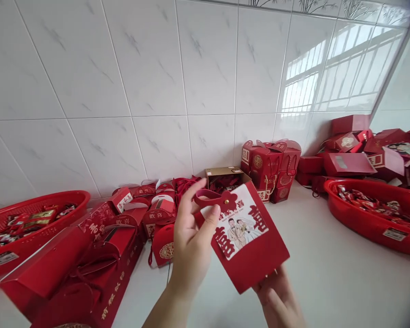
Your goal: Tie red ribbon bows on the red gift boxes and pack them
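A red wedding favor box (256,264) with a strap handle hangs tilted in front of me. Its white front panel bears a drawing of a couple in wedding clothes and red characters. My left hand (194,223) pinches its upper left corner, thumb on the front beside the strap and gold stud. From below, my right hand (278,298) holds the lower right edge; most of its fingers are hidden behind the box. Behind my left wrist stands a smaller red box (163,246) with a round gold emblem.
A red basket of sweets (54,200) stands at left, another sweets basket (365,228) at right. An open long red carton (119,278) holds boxes at front left. Stacked red boxes (269,168) and a cardboard box (225,171) line the tiled wall. More boxes (348,163) pile up at right.
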Demonstrator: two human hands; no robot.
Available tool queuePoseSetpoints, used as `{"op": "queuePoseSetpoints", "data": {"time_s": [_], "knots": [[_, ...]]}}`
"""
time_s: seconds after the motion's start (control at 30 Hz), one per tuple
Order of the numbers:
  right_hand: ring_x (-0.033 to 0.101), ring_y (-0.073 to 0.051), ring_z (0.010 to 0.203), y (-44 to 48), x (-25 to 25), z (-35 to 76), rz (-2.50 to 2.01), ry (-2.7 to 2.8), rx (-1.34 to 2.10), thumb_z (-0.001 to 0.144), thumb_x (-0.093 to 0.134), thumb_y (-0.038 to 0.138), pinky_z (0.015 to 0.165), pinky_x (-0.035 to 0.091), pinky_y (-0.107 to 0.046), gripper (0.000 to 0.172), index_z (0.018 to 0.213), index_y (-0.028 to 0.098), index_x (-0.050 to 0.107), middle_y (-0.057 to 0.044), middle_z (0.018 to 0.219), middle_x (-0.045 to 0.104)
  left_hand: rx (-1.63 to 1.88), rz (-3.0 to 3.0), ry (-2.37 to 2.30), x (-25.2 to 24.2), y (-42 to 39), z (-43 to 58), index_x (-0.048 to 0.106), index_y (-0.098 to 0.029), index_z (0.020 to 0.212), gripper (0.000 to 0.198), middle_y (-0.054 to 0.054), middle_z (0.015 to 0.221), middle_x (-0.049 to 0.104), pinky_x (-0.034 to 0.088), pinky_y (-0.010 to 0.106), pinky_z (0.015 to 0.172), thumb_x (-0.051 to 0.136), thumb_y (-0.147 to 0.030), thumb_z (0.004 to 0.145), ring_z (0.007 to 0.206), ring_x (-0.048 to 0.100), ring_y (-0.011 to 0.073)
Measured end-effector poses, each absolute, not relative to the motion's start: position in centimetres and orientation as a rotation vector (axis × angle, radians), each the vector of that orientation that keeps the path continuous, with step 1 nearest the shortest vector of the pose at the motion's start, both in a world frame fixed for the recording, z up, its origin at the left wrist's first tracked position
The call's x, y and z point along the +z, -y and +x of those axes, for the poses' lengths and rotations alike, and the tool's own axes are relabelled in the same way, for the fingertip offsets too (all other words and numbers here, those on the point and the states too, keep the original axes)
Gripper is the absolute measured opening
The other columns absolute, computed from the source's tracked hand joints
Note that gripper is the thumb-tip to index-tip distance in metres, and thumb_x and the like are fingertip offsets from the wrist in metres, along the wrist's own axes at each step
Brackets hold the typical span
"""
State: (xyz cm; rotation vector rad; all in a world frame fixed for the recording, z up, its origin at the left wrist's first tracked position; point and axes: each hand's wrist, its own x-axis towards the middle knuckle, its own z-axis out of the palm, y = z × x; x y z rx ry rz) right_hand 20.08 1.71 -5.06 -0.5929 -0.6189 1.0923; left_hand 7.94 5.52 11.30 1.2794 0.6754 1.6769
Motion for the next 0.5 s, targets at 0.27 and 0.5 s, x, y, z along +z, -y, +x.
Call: {"op": "queuePoseSetpoints", "data": {"time_s": [0.27,0.5], "knots": [[0.065,-0.036,0.106,0.8,-4.8,21.8,-0.677,0.526,1.269,0.073,0.071,0.053,0.081,0.060,-0.048,0.066,0.130,0.025,0.055,-0.009,0.112,0.071,1.432,1.456,-0.601,10.8,-4.6,8.4,0.054,-0.024,0.106,0.027,0.003,0.094,0.064,0.051,0.025,0.074,0.066,-0.033,0.084,0.085,0.062,0.0158],[0.064,-0.036,0.108,3.1,-3.2,24.2,-0.743,0.583,1.157,0.070,0.072,0.053,0.079,0.060,-0.048,0.074,0.136,0.028,0.049,-0.008,0.109,0.072,1.402,1.622,-0.684,10.9,-5.1,8.1,0.064,-0.017,0.080,0.027,0.002,0.070,0.059,0.045,0.024,0.060,0.059,-0.043,0.087,0.068,0.055,0.0144]]}}
